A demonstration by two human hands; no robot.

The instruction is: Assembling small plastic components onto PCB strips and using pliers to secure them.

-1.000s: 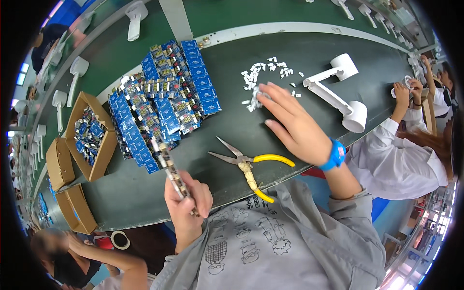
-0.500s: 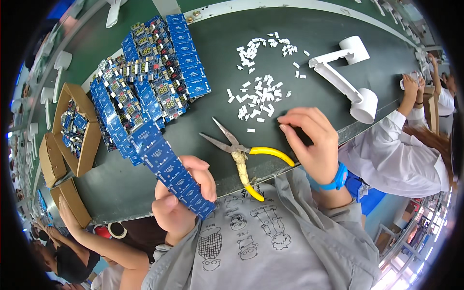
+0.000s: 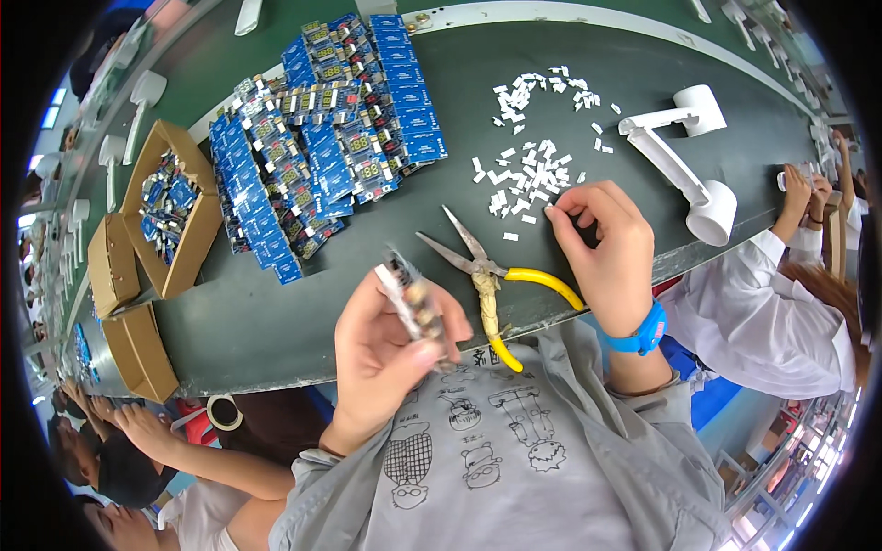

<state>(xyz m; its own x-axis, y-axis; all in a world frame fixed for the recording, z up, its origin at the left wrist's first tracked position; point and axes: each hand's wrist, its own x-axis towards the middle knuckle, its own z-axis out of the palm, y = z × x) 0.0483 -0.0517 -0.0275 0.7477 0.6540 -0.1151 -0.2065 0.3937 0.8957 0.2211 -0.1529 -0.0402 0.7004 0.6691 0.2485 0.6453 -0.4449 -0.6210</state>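
My left hand grips a strip of circuit boards near the table's front edge. The strip is turned nearly edge-on, its component side partly showing and smeared by motion. My right hand, with a blue watch on the wrist, has thumb and forefinger pinched together beside the nearer pile of small white pieces. Whatever lies between those fingertips is too small to make out. Between my hands, long-nosed pliers with yellow handles lie on the table, jaws spread.
Stacked blue circuit board strips cover the table at far left. Left of them stands an open cardboard box of loose boards. A white angled plastic part lies at right. Co-workers sit on both sides; one's hand holds something white.
My left hand has turned the strip from its flat blue back to nearly edge-on. My right thumb and forefinger have closed beside the white pieces. The whole view has shifted slightly.
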